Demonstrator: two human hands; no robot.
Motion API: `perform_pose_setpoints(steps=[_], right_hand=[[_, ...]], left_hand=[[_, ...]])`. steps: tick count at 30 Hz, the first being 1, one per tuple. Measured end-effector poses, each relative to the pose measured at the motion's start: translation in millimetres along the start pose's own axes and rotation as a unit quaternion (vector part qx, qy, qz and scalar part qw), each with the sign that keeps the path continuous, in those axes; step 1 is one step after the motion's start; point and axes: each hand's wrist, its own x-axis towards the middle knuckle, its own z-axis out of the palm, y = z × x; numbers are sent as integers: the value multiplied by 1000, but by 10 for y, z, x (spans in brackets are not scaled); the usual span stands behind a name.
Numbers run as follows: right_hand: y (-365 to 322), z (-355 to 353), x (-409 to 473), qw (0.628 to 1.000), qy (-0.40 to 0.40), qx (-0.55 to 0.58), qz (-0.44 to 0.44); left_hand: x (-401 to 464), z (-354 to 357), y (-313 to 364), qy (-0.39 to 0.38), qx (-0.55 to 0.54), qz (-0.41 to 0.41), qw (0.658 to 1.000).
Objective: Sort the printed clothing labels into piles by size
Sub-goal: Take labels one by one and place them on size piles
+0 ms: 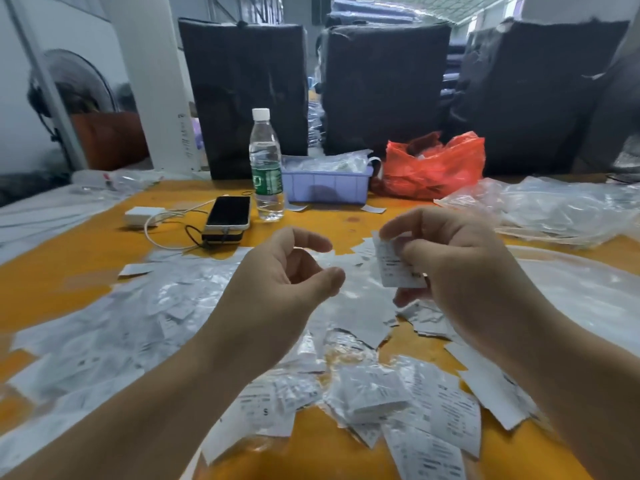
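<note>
Above the scattered labels (349, 327), the right hand (460, 271) pinches a label stack (394, 268) while the left hand (277, 282), fingers loosely curled and empty, should check each size mark before drawing.

one head-worn wide view looks forward and down, close over the orange table (346, 216).
</note>
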Motion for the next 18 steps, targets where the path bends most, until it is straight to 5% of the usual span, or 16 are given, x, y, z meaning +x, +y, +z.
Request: perform_pose_setpoints(steps=[7,18], right_hand=[[231,93,-49,997,-67,25,3],[264,45,-175,997,-65,21,-48]], left_hand=[[-45,-18,-86,-23,-34,10,999],[-142,52,-79,-91,-24,-19,995]])
